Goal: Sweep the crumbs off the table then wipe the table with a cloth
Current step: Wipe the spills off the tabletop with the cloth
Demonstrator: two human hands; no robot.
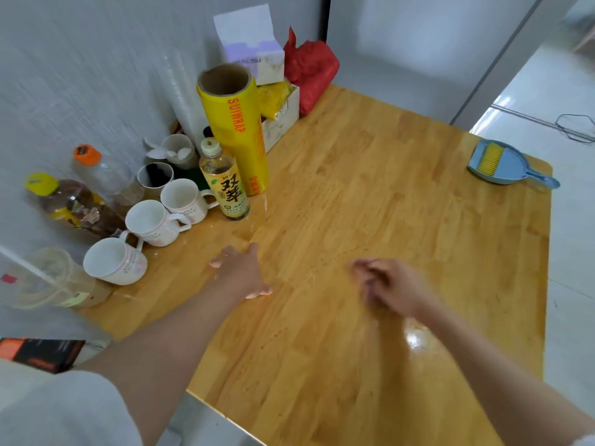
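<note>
On the far right corner of the wooden bench point(402, 220) lies one blue dustpan point(502, 165) with one small yellow-bristled brush point(491, 157) resting inside it. The long axis of the dustpan runs from its wide mouth, on the left and further away, to its handle, which points to the right and reaches the bench edge. No cloth can be seen.

Along the left side, by the wall, stand the containers. Three white mugs point(151, 222) are in a diagonal row, all upright and with nothing visible inside (the handles turn in different directions). Behind them are two more cups point(156, 175); the nearer one looks dark inside. One bottle point(225, 185) of yellowish liquid stands beside one upright yellow roll of cling wrap point(236, 130). Two more bottles point(74, 204) lean further left. One tissue box point(254, 49) and one red bag point(310, 69) sit at the back.

The left hand point(241, 272) rests on the bench with relaxed fingers, holding nothing. The right hand point(386, 286) is blurred, its fingers curled inward; I cannot tell if it holds anything.
</note>
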